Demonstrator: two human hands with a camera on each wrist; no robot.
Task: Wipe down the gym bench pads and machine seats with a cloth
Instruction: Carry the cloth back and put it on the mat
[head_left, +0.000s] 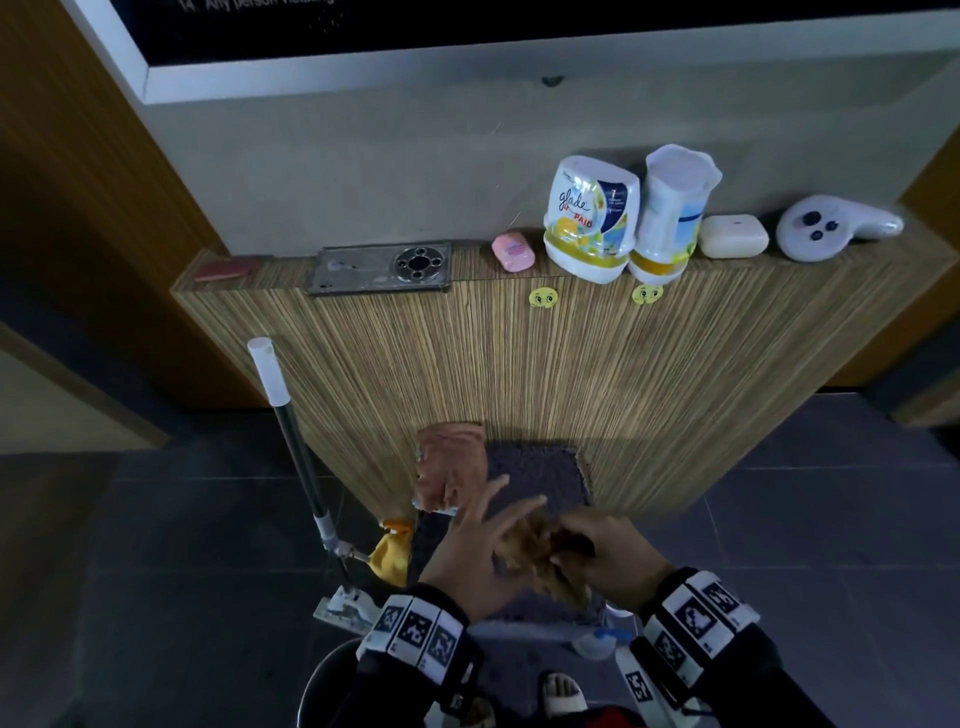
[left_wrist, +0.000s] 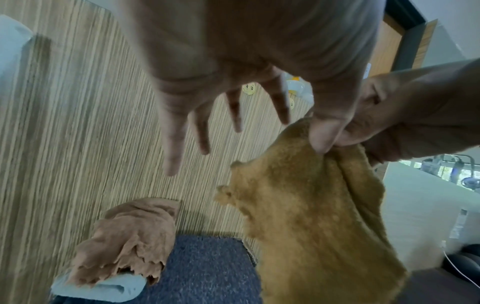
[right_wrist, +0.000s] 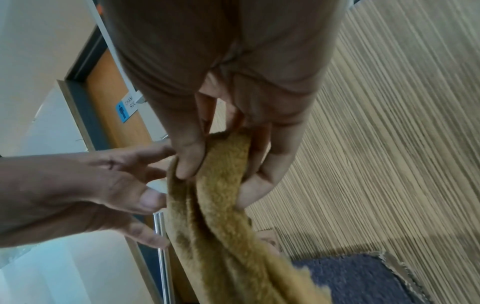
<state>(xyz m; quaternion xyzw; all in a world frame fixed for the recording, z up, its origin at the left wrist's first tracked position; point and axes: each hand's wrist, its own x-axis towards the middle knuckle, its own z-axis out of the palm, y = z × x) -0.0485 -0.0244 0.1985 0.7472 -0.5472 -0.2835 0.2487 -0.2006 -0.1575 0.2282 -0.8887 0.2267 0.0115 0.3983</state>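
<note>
Your right hand pinches the tan cloth at its top edge so it hangs free above the blue mat's front edge; your left hand, fingers spread, steadies it with the thumb.

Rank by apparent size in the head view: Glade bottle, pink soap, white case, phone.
1. Phone and Glade bottle: about alike, unranked; the phone is longer, the bottle bulkier.
2. White case.
3. Pink soap.

L hand fingers spread, thumb on tan cloth; R hand pinching it
</note>
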